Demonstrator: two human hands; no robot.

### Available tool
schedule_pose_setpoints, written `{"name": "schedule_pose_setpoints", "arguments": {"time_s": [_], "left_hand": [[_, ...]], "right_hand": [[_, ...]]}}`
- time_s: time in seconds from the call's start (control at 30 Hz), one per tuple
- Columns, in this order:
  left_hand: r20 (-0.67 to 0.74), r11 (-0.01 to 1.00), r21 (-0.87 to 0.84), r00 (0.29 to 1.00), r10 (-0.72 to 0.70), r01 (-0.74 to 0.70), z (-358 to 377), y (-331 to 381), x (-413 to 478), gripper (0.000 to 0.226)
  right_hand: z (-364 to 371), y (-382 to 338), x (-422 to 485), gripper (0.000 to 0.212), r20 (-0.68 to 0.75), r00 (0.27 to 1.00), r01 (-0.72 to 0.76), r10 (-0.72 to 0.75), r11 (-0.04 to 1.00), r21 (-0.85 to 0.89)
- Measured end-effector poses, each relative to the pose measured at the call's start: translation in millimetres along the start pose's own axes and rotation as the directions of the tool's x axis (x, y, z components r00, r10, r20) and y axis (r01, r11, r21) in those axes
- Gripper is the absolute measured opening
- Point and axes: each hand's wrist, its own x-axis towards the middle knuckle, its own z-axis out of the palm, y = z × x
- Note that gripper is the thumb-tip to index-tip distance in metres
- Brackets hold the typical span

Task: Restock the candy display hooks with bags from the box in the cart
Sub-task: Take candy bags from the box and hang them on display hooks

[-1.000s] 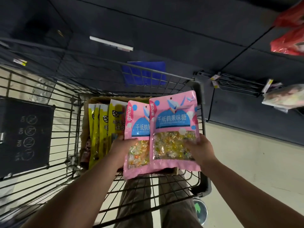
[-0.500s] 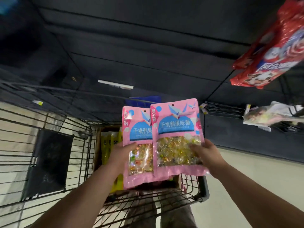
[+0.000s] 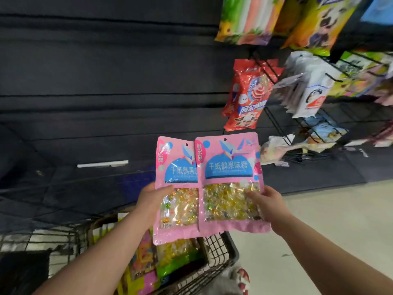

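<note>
— Dark wall panels (image 3: 106, 81) are filling the left of our view. The display hooks (image 3: 271, 70), with red bags (image 3: 248, 96) and white bags (image 3: 312, 92) on them, are now showing at the upper right. A second ago we were looking down into the cart (image 3: 221, 248).

— So we are turning from cart to rack. What are we carrying?

— We are holding two pink candy bags upright, side by side, with the right pink bag (image 3: 228, 167) overlapping the edge of the left pink bag (image 3: 177, 167). Our left hand (image 3: 152, 201) is gripping the left one at its outer edge, thumb across the front. Our right hand (image 3: 266, 202) is gripping the right one the same way, thumb on the clear window.

— Are they sitting higher than before?

— Yes, we are lifting them away from the box (image 3: 96, 228). They are hanging above the cart's front corner, below and left of the red bags and apart from them.

— Then the picking is finished, we are judging, and the hanging is coming next.

— We are thinking so. Each bag's punched hole is pointing up, but we cannot tell which hook is meant.
</note>
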Motion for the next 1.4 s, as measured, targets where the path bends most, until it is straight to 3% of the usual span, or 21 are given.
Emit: {"name": "schedule_pose_setpoints", "arguments": {"time_s": [0.3,0.6,0.9,1.0,1.4], "left_hand": [[0.233,0.998,0.032,0.971,0.052,-0.061,114,32,-35,0.016],[0.426,0.982,0.138,0.903,0.059,-0.130,283,18,-97,0.009],[0.507,0.967,0.187,0.860,0.054,-0.171,427,-23,-163,0.017],[0.541,0.960,0.203,0.840,0.053,-0.192,459,-34,-181,0.018],[0.644,0.948,0.217,0.764,0.041,-0.234,546,-30,-216,0.018]], "right_hand": [[-111,16,-21,0.035,-0.210,0.978,0.036,-0.009,0.991,0.128],[-277,57,-45,0.033,-0.385,0.923,0.102,0.006,0.960,0.260],[-424,106,-73,0.022,-0.483,0.876,0.179,-0.013,0.937,0.300],[-458,118,-85,0.012,-0.503,0.864,0.196,-0.016,0.932,0.306],[-532,133,-95,0.019,-0.589,0.808,0.271,-0.004,0.890,0.366]]}}
